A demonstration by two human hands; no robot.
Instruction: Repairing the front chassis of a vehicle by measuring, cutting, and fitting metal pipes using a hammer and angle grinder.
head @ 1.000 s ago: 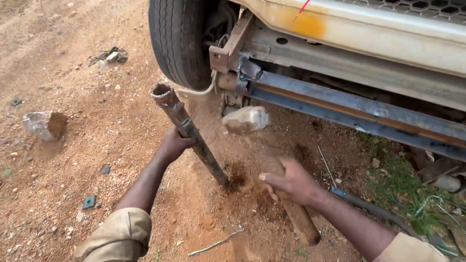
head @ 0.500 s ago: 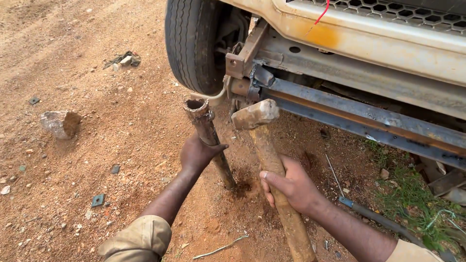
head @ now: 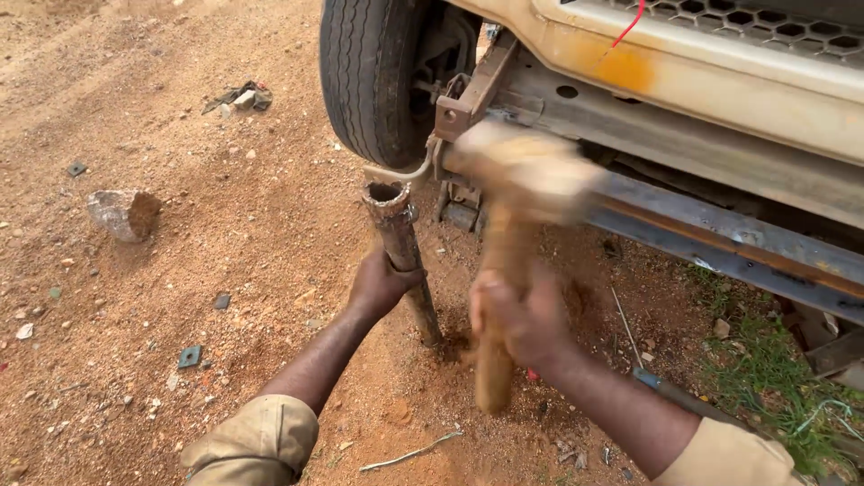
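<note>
My left hand (head: 380, 283) grips a rusty metal pipe (head: 401, 252) that stands nearly upright with its lower end in the red soil. The pipe's open top is level with the vehicle's lower frame. My right hand (head: 517, 317) is closed around the wooden handle of a hammer (head: 507, 261). The hammer's head is raised and blurred, to the right of the pipe's top and in front of the vehicle's steel beam (head: 720, 247).
A black tyre (head: 373, 76) and the vehicle's cream-coloured front stand close behind the pipe. A stone (head: 123, 213) lies on the dirt at the left. Small debris dots the ground, and grass (head: 774, 378) grows at the right.
The pipe has gone from slanted to nearly upright. The hammer has swung up, its head now raised and blurred to the right of the pipe's top. The view moved closer.
</note>
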